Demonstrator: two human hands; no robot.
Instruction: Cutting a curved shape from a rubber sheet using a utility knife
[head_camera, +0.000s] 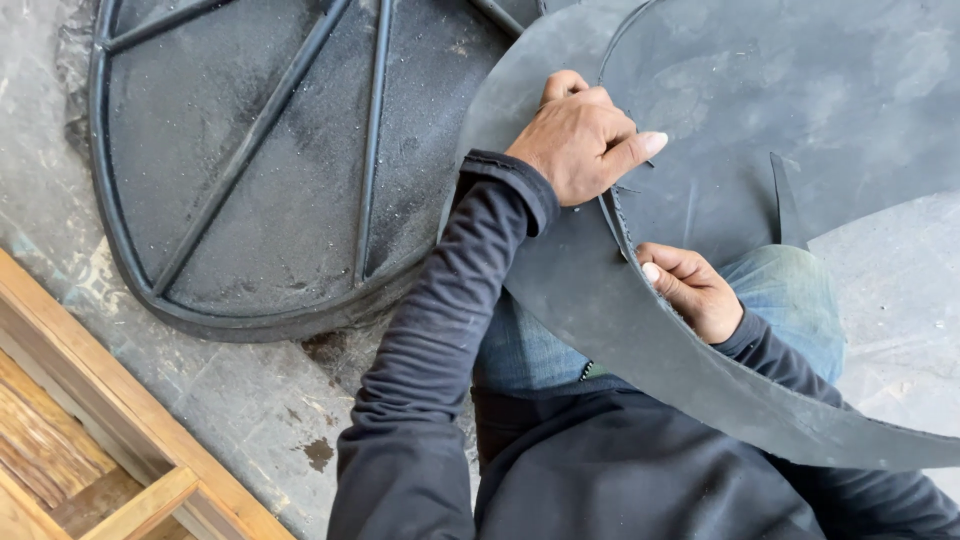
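Note:
A large black rubber sheet (800, 90) lies across my lap and the floor. A curved cut runs through it, leaving a broad outer strip (620, 330). My left hand (583, 135) is clenched at the cut line with the thumb stretched out to the right, gripping the sheet's cut edge. I cannot tell whether a blade is inside the fist. My right hand (695, 290) is lower along the same cut, its fingers curled around the strip's inner edge. Both arms are in dark sleeves.
A round black disc (260, 160) with raised ribs lies on the concrete floor (250, 400) at the upper left. A wooden frame (90, 430) fills the lower left corner. My knee in blue jeans (790, 290) shows under the sheet.

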